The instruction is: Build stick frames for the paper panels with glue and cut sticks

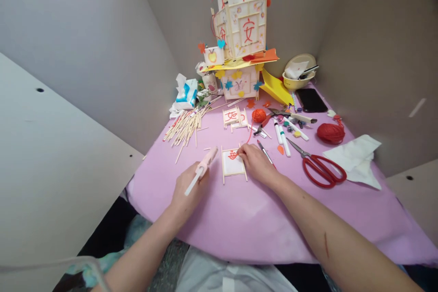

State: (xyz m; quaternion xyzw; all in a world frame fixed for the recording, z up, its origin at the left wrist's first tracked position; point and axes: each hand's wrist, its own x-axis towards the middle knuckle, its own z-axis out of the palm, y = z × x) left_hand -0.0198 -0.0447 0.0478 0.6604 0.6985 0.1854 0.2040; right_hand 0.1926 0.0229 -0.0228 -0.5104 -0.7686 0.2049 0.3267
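My left hand (189, 188) is wrapped round a pale pink glue gun (207, 159), its nozzle pointing up and away and a glue stick out of its rear. To the right of it, a small white panel (230, 167) framed with thin wooden sticks lies flat on the table. A red-orange character (233, 154) is on the panel, partly covered by my fingers. My right hand (256, 160) pinches orange yarn (250, 135) at the panel's right edge. That strand runs up to an orange yarn ball (258, 115). Two similar framed panels (232, 117) overlap farther back.
A decorated paper-and-stick lantern tower (247, 29) stands at the back. Loose wooden sticks (186, 130) lie left, near a tissue pack (186, 94). On the right are red-handled scissors (323, 171), pliers (268, 118), several markers (284, 141), red yarn (331, 133), a phone (311, 100) and a bowl (294, 83).
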